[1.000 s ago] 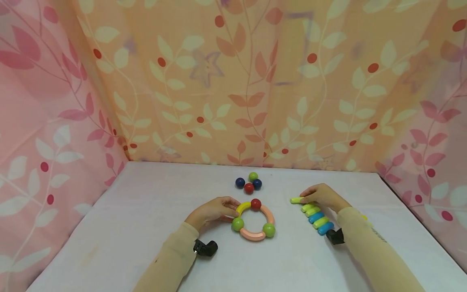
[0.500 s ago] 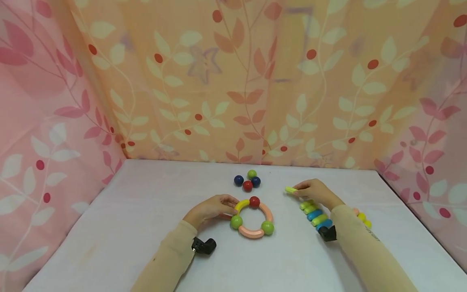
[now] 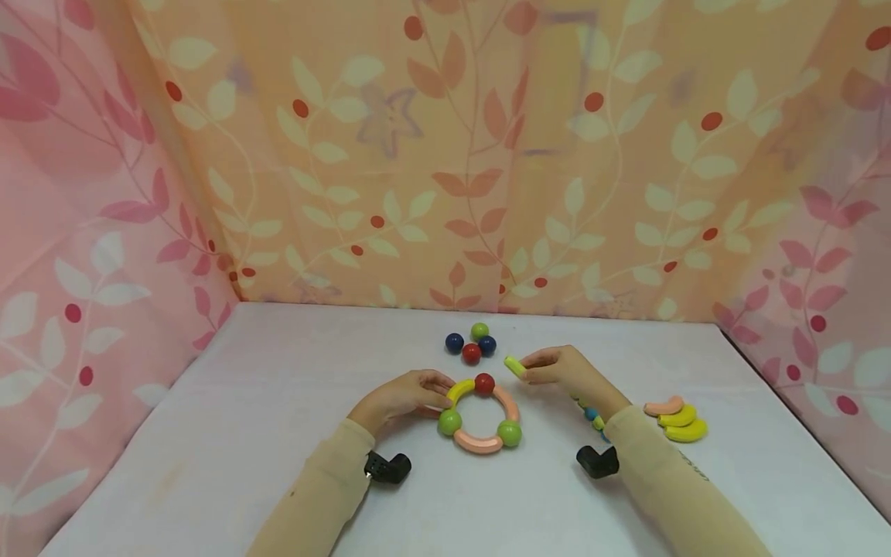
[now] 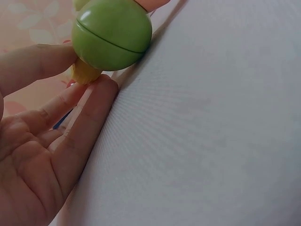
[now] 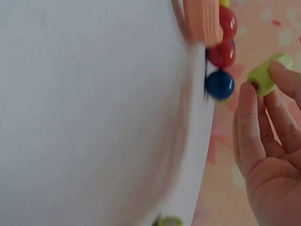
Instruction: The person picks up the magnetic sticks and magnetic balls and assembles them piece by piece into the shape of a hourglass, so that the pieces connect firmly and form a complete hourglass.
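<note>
On the white table lies a ring of curved pieces and balls: peach arcs (image 3: 478, 442), a yellow arc (image 3: 459, 389), a red ball (image 3: 484, 384) and two green balls (image 3: 510, 433). At the ring's left, my left hand (image 3: 404, 401) pinches the yellow arc between thumb and fingers; the left wrist view shows the thumb beside the near green ball (image 4: 113, 35). My right hand (image 3: 567, 377) holds a light green stick piece (image 3: 515, 366) above the table, just right of the red ball. A hole shows in that piece's end (image 5: 256, 86) in the right wrist view.
Several loose balls (image 3: 471, 353), blue, red and green, sit behind the ring. Partly hidden by the right forearm is a row of green and blue pieces (image 3: 592, 415). Farther right lie a peach piece (image 3: 663, 406) and two yellow curved pieces (image 3: 686, 431). Patterned curtains (image 3: 390, 232) surround the table.
My right hand has lifted the light green piece from the end of the row and carried it left toward the ring, tilting it. The left hand has stayed at the yellow arc.
</note>
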`<state>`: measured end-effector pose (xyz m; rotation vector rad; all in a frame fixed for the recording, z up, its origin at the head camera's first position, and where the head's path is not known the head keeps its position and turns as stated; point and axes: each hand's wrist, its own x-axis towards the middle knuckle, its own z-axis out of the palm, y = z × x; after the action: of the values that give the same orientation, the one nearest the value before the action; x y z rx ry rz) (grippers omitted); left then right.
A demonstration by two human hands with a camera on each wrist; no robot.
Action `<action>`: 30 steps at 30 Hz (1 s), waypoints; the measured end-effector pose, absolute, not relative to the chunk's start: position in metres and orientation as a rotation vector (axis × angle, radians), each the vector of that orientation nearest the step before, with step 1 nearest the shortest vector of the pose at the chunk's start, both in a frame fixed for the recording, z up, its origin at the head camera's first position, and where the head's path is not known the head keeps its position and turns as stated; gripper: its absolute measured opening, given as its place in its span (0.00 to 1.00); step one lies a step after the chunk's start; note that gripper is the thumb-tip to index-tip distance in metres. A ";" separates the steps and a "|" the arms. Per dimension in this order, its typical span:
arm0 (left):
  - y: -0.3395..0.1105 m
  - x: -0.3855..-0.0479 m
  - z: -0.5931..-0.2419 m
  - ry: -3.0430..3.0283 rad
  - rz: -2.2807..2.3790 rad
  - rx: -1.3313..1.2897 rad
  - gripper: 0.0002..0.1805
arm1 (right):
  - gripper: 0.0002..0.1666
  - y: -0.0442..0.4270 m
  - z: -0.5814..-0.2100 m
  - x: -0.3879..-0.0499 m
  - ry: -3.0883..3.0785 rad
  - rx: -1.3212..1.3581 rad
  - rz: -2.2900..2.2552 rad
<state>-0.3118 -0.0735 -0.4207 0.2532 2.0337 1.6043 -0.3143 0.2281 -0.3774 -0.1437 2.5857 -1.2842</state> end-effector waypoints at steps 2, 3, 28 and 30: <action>-0.074 -0.312 -0.421 2.030 1.612 0.261 0.22 | 0.24 0.219 -0.378 -0.312 2.575 -0.182 -1.325; -0.074 -0.312 -0.422 2.027 1.613 0.263 0.22 | 0.23 0.214 -0.379 -0.312 2.574 -0.194 -1.347; -0.071 -0.311 -0.423 2.007 1.609 0.279 0.22 | 0.12 0.179 -0.387 -0.300 2.603 -0.350 -1.490; -0.070 -0.311 -0.422 2.007 1.607 0.288 0.22 | 0.11 0.180 -0.387 -0.300 2.610 -0.329 -1.482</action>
<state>-0.3109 -0.0700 -0.4216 0.2875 2.0068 1.6073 -0.2999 0.1797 -0.3873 -0.3293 2.6102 -1.4824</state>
